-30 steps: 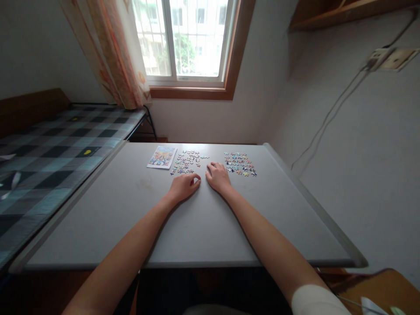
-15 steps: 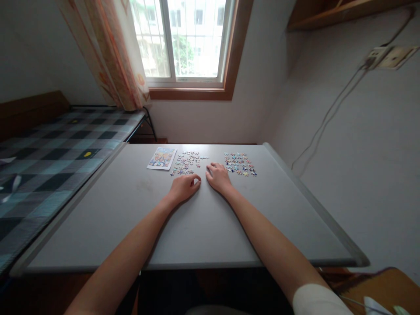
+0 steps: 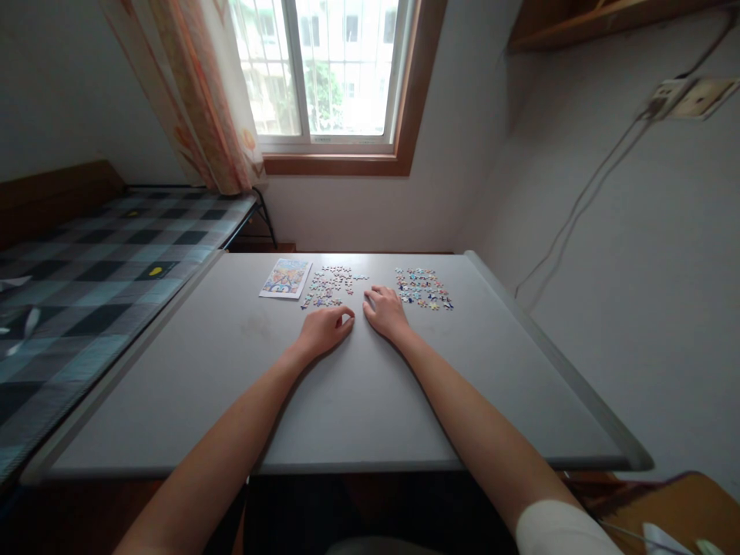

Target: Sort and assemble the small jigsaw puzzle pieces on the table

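Puzzle pieces lie in 2 loose groups, left (image 3: 331, 286) and right (image 3: 424, 288), on the white table (image 3: 370, 408) in the head view. I see my left hand (image 3: 325, 329) curled, a narrow gap between thumb and finger, below the left group. My right hand (image 3: 385, 311) rests palm-down, fingers slightly bent, beside the right group. A picture card (image 3: 285, 278) lies leftmost.

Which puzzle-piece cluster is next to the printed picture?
The left cluster, just right of the printed picture; the right cluster lies farther off, past the right hand.
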